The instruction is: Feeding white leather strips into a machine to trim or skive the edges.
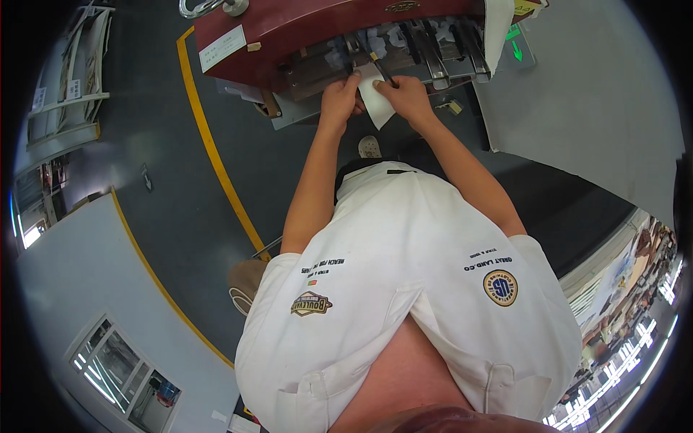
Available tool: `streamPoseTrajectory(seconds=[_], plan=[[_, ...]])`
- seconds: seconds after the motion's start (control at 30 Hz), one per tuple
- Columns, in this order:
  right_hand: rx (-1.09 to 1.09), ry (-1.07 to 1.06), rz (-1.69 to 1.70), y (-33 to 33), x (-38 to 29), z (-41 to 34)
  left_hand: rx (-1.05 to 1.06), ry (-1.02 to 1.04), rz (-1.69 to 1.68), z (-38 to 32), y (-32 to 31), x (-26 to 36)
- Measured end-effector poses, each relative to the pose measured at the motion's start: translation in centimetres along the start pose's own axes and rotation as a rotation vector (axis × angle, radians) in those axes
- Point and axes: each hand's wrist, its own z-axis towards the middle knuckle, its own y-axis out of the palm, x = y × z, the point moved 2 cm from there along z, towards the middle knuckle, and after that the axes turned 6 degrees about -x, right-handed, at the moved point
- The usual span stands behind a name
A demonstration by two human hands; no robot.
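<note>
My left hand pinches the left edge of a white sheet piece, thumb on top. My right hand grips the right edge of the same piece with its thumb on the surface. The piece hangs with a pointed lower end; whether it is paper, cloth or leather I cannot tell. Its upper end reaches the front opening of a red machine. A thin black rod or cable with a yellow band runs down from the machine to my right fingers; whether they hold it is unclear.
Metal guide channels stick out of the machine right of my hands. A white cover strip hangs at its right end. A chrome handle stands at upper left. Yellow floor tape runs along the left. Behind me is a brown-padded stool.
</note>
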Motion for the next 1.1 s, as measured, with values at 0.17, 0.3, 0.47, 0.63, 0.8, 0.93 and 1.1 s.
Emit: streamPoseTrajectory(seconds=[0.17,0.3,0.47,0.63,0.8,0.93,1.1], plan=[[0.098,-0.02,-0.2,0.3,-1.1,2.5,-0.034,0.097,0.202,-0.6,-0.4,-0.4],[0.08,-0.069,-0.148,0.1,-1.0,1.7,0.003,0.141,0.26,-0.5,-0.7,-0.9],[0.094,-0.099,-0.048,0.5,-0.7,1.2,0.228,0.172,0.458,-0.3,-0.1,-0.6],[0.13,-0.093,-0.17,0.6,-0.7,2.7,0.273,0.291,0.803,0.2,-0.5,1.2],[0.107,-0.099,-0.157,0.6,-0.7,1.3,0.235,0.309,0.786,0.2,-0.1,0.0],[0.188,-0.13,-0.259,0.6,-1.0,2.5,0.324,0.295,0.842,0.5,0.2,1.5],[0.141,-0.118,-0.223,0.5,-0.7,1.7,0.293,0.343,0.871,0.4,0.2,1.3]])
